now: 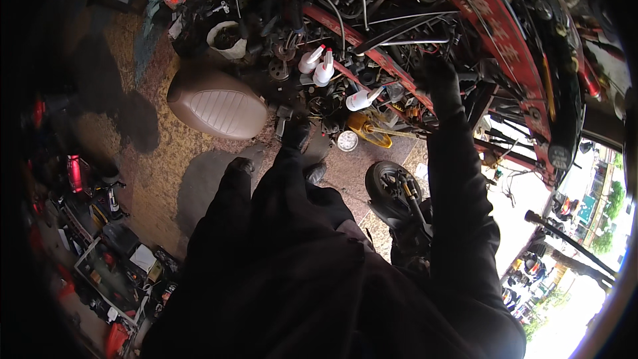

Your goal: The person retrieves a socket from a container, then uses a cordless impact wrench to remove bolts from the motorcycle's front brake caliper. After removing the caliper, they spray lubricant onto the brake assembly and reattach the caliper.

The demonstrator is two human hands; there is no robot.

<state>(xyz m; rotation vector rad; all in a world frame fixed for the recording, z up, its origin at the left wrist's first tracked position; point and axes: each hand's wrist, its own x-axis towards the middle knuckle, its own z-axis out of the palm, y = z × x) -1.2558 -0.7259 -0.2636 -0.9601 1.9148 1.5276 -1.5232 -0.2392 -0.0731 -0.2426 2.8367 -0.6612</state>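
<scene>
My right arm reaches up to a crowded red metal rack. At its end my right hand looks dark, perhaps gloved, among black parts; its fingers blend into shadow, so I cannot see whether it holds anything. What appears to be my left hand, also dark, is low in the middle, next to a dark metal part; its fingers are not distinct. Left of it lies a brown ribbed motorcycle seat. Past it stand white bottles with red tops and another white bottle.
A yellow part and a small white tub are near my feet. A black-tyred wheel stands to the right. A white bucket is at the far side. Cluttered parts lie at left; bright daylight enters at right.
</scene>
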